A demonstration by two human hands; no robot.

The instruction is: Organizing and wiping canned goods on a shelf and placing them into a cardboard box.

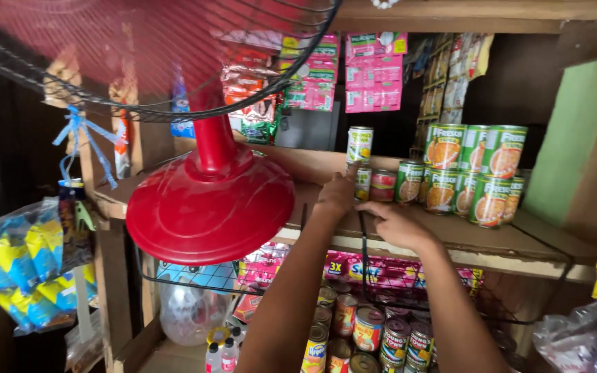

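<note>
While your left hand (340, 193) reaches up to the small stack of cans (361, 162) at the back of the wooden shelf (492, 238), its fingertips touch the lower can of that stack; the fingers look loosely spread, not closed around anything. Your right hand (395, 224) lies flat on the shelf board just beside it, palm down, holding nothing that shows.

Judging by how things lie, the shelf is partly stocked. A double row of green-labelled cans (475, 173) already stands neatly at the right, and a short red can (383, 185) sits between that group and the small stack. The board to the left of your hands, behind the red fan base (209, 207), is bare, so there is room to fill. More cans (364, 335) wait in the wire basket (195, 280) below the shelf, which suggests the stocking is somewhere in the middle, not near its end.
</note>
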